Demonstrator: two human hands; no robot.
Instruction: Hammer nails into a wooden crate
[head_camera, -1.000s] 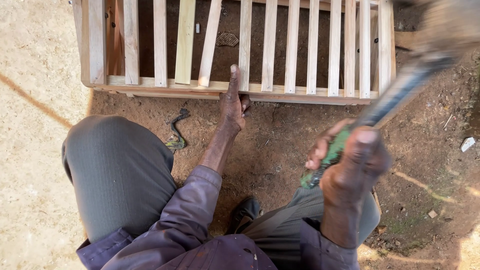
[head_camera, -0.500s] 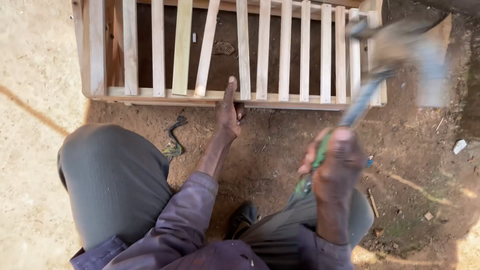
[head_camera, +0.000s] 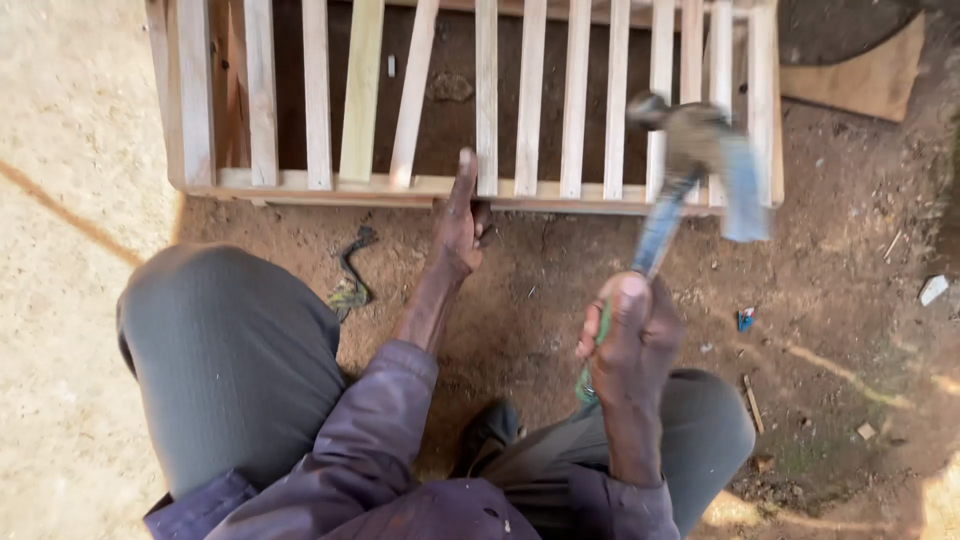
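A pale wooden slatted frame (head_camera: 300, 186) lies flat on the dirt ahead of my knees. My left hand (head_camera: 460, 222) presses on its near rail, fingers pinched at the base of one slat as if steadying something small that I cannot make out. My right hand (head_camera: 630, 335) grips the green handle of a hammer (head_camera: 690, 150). The hammer head is blurred and hangs over the slats to the right of my left hand.
Brown dirt with scraps lies around: a dark twisted strip (head_camera: 352, 275) left of my arm, a small blue bit (head_camera: 745, 318), a white chip (head_camera: 932, 290). A flat board (head_camera: 865, 75) sits at the top right. Sandy ground lies to the left.
The hammer has swung from high at the right down and leftward toward the frame. My right hand moved left with it. My left hand stays on the rail.
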